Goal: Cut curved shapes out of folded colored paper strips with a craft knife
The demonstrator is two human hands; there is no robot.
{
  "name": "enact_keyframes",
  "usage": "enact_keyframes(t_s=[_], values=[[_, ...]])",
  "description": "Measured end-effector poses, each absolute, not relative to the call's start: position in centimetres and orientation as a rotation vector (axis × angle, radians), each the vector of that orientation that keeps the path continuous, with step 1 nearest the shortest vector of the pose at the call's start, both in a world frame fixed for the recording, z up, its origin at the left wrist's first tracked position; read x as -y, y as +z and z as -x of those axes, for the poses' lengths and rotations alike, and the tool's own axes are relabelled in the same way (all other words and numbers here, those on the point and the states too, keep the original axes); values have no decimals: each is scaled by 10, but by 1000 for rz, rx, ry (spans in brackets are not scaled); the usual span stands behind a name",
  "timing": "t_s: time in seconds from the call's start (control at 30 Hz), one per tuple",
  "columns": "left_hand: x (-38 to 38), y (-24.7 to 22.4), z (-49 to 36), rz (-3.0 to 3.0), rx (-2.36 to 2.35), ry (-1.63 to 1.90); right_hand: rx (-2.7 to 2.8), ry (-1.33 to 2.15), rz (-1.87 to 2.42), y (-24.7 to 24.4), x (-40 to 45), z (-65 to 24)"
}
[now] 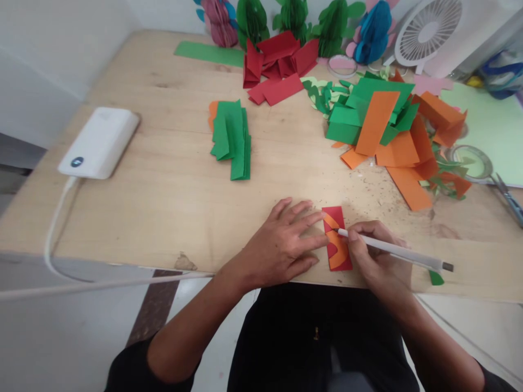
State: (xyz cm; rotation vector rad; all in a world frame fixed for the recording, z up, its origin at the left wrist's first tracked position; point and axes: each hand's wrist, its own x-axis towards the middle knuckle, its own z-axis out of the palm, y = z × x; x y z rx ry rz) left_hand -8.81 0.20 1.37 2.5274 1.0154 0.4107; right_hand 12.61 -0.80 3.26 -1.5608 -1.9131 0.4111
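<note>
Near the table's front edge lies a small red paper rectangle (346, 262) with a curved orange paper cutout (339, 257) on top of it. My left hand (284, 242) rests flat to its left, fingers spread, with fingertips touching the cutout's left side. In my right hand (378, 256) I grip a white pencil (392, 248), its dark tip down at the cutout's upper part. The pencil slants away to the right. A small green paper scrap (436, 278) lies right of my right hand.
Folded green papers (232, 139) lie at mid-table, red papers (281, 60) behind. At right are green and orange pieces (378, 122), tape (474, 163) and scissors (509, 198). A white power bank (100, 142) with cable sits left. Paper figures (294, 22) and a fan (429, 32) stand behind.
</note>
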Motion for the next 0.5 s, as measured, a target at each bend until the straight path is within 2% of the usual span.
enact_keyframes(t_s=[0.3, 0.5], values=[[-2, 14, 88, -2533, -1014, 414, 1794, 557, 1473, 29, 14, -129], [-1, 14, 87, -2525, -1020, 423, 1939, 545, 1353, 32, 28, -139]])
